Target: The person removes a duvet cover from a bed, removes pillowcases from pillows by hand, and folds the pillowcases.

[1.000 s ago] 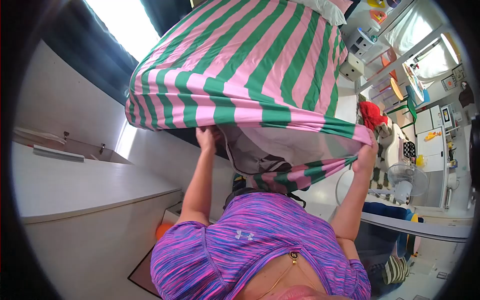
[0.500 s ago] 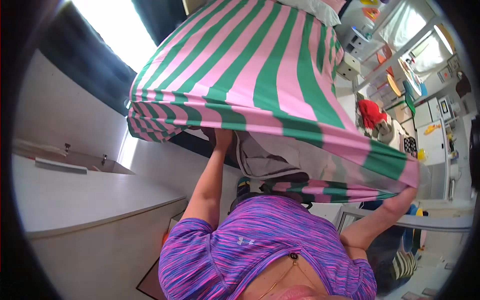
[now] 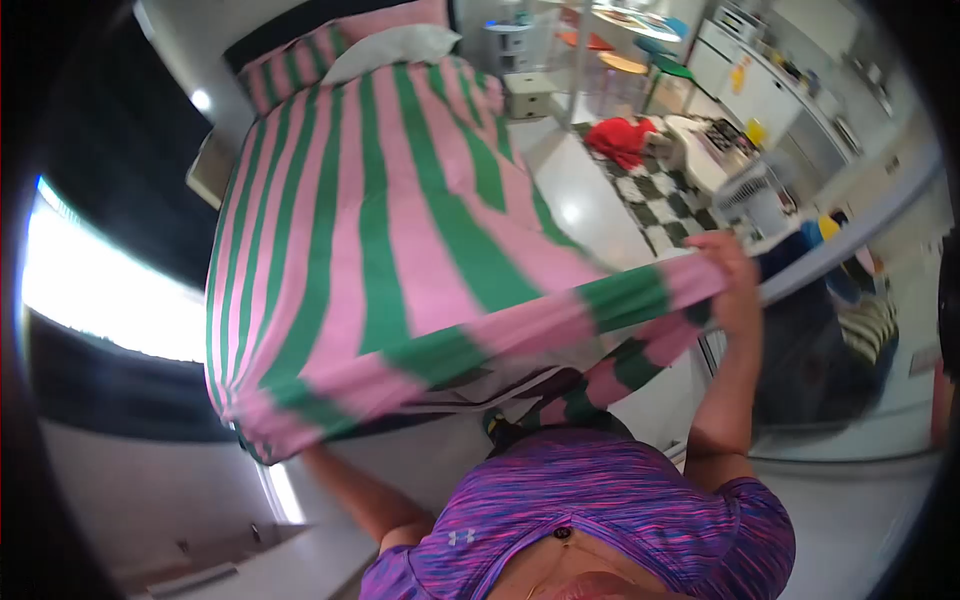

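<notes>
A pink and green striped bed sheet (image 3: 385, 215) covers the bed. My right hand (image 3: 737, 275) is closed on its near right edge, holding it up and stretched above the floor. At the near left corner, my left wrist (image 3: 318, 462) goes up beneath the sheet's edge, and the fingers of that hand are hidden under the cloth. Below the raised edge, part of a grey padded piece with dark trim (image 3: 530, 390) shows. A loose striped fold (image 3: 610, 385) hangs down close to my body.
A white pillow (image 3: 395, 52) lies near the headboard (image 3: 285, 35). Right of the bed are a white bedside box (image 3: 527, 95), a checkered rug (image 3: 655, 200) and a red cloth (image 3: 620, 142). A glass panel's frame (image 3: 850, 240) stands at my right, and a white cabinet (image 3: 275, 555) at lower left.
My view has turned, bringing the headboard in. My right hand has pulled the sheet's edge higher and tauter. My left arm has moved left to the sheet's corner.
</notes>
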A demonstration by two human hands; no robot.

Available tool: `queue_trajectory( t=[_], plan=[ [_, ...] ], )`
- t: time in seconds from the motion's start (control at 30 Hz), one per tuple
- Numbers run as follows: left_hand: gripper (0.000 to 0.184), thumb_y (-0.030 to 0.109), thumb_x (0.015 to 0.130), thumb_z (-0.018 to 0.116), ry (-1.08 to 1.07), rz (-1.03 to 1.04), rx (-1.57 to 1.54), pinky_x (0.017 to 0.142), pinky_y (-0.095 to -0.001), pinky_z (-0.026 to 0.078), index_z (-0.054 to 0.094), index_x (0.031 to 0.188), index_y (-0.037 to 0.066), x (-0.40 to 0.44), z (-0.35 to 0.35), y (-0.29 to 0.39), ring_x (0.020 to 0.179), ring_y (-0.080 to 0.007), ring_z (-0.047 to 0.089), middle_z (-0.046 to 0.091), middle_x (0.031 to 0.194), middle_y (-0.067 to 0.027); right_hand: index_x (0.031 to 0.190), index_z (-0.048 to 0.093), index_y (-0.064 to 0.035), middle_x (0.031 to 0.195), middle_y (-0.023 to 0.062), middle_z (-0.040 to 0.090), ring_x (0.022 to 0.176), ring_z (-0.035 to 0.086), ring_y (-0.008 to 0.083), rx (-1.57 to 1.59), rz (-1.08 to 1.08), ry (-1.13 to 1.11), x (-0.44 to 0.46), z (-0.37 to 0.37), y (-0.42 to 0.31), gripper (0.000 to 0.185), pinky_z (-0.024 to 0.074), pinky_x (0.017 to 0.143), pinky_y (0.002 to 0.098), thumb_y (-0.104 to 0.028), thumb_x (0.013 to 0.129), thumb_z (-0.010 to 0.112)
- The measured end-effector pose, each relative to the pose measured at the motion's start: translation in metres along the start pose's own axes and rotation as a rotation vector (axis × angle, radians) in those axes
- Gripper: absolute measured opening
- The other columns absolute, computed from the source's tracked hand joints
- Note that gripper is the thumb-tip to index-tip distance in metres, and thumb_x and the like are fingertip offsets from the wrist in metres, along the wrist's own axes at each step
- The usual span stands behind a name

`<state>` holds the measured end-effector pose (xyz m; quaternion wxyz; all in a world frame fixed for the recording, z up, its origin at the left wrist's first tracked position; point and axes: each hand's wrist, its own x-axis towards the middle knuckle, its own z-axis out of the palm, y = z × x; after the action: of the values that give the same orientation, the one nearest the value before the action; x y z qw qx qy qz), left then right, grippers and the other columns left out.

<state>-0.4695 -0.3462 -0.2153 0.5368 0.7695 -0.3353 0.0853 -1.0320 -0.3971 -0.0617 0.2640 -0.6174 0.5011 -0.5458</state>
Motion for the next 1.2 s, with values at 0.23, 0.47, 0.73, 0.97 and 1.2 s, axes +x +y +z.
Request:
queue_trajectory(
  t=[0.23, 0.47, 0.73, 0.97, 1.2],
  plan=[
    [0.039, 0.030, 0.085, 0.038, 0.448, 0.134, 0.014, 0.071, -0.0378, 0.044, 0.055, 0.093, -0.004, 0.022, -0.095, 0.155, 0.082, -0.0262, 0.057, 0.058, 0.089, -0.0161, 0.089, 0.056, -0.0027, 0.079, 0.0131, 0.058, 0.074, 0.058, 0.0280, -0.274, -0.066, -0.382, -0.024, 0.011, 0.090, 0.026, 0.0451, 0.065, 0.0316, 0.004, 0.064, 0.053],
    [0.030, 0.024, 0.084, 0.042, -0.109, 0.307, 0.449, 0.076, -0.0413, 0.041, 0.054, 0.102, 0.004, -0.033, 0.063, 0.162, 0.088, -0.0352, 0.053, 0.055, 0.098, -0.0204, 0.087, 0.056, -0.0032, 0.078, 0.0137, 0.057, 0.071, 0.056, 0.0318, -0.231, -0.097, -0.443, -0.030, -0.039, 0.197, 0.018, 0.0448, 0.061, 0.0347, -0.005, 0.068, 0.057],
    [0.051, 0.033, 0.075, 0.057, -0.977, 0.098, 0.483, 0.087, -0.0426, 0.038, 0.046, 0.116, 0.005, -0.184, 0.259, 0.176, 0.104, -0.0382, 0.047, 0.048, 0.111, -0.0252, 0.096, 0.056, -0.0027, 0.081, 0.0121, 0.059, 0.071, 0.058, 0.0215, -0.165, 0.407, -0.898, -0.052, -0.141, 0.257, 0.021, 0.0450, 0.064, 0.0296, -0.018, 0.084, 0.049],
    [0.059, 0.040, 0.075, 0.054, -1.166, -0.028, 0.739, 0.091, -0.0413, 0.036, 0.044, 0.119, 0.003, -0.220, 0.304, 0.187, 0.109, -0.0369, 0.045, 0.044, 0.118, -0.0256, 0.095, 0.055, -0.0011, 0.074, 0.0065, 0.057, 0.068, 0.054, 0.0139, 0.009, 0.677, -0.459, 0.003, -0.197, 0.307, 0.026, 0.0438, 0.063, 0.0272, -0.024, 0.087, 0.046],
    [0.058, 0.039, 0.076, 0.053, -1.155, -0.016, 0.509, 0.090, -0.0412, 0.037, 0.043, 0.119, 0.001, -0.237, 0.361, 0.189, 0.108, -0.0362, 0.045, 0.048, 0.113, -0.0256, 0.105, 0.050, -0.0026, 0.085, 0.0048, 0.057, 0.075, 0.054, 0.0123, 0.176, 0.715, -0.843, 0.100, -0.175, 0.336, 0.030, 0.0436, 0.067, 0.0253, -0.027, 0.089, 0.043]
  ],
)
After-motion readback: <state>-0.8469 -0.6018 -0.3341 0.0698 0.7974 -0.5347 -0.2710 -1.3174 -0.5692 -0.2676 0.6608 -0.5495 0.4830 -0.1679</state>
